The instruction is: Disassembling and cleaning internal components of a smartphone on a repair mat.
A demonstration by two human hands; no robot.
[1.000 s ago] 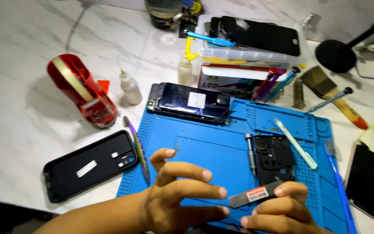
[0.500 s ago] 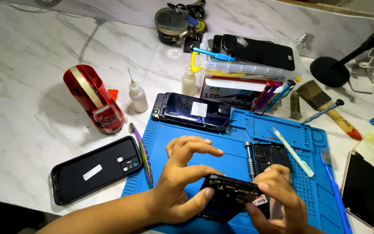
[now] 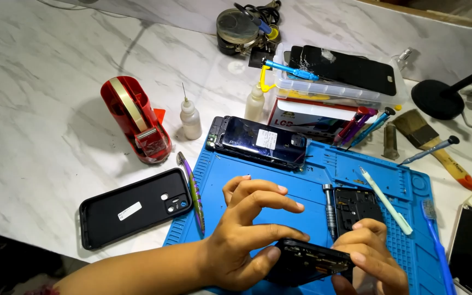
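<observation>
Opened dark phone body [image 3: 310, 261], back cover off, small circuit parts and metal edging exposed along its upper rim; seen nearly edge-on, tilted, raised just above the blue repair mat [image 3: 307, 180] at the 6 o'clock edge of the view. Gripped at both ends: left hand [image 3: 247, 240] at its 9 o'clock end, thumb underneath and one finger along the top edge, remaining fingers spread wide and lifted clear; right hand [image 3: 370, 257] at its 3 o'clock end, fingers curled tight over the corner. At 12 o'clock from the right hand, a black inner frame piece [image 3: 356, 207] flat on the mat, a metal screwdriver [image 3: 329, 210] just beside it. Further toward 12 o'clock, a second phone [image 3: 260, 143] on the mat's rim. At 9 o'clock, a black phone case [image 3: 135, 210] on the white marble table [image 3: 39, 109]; beyond it a red tape dispenser [image 3: 135, 120].
</observation>
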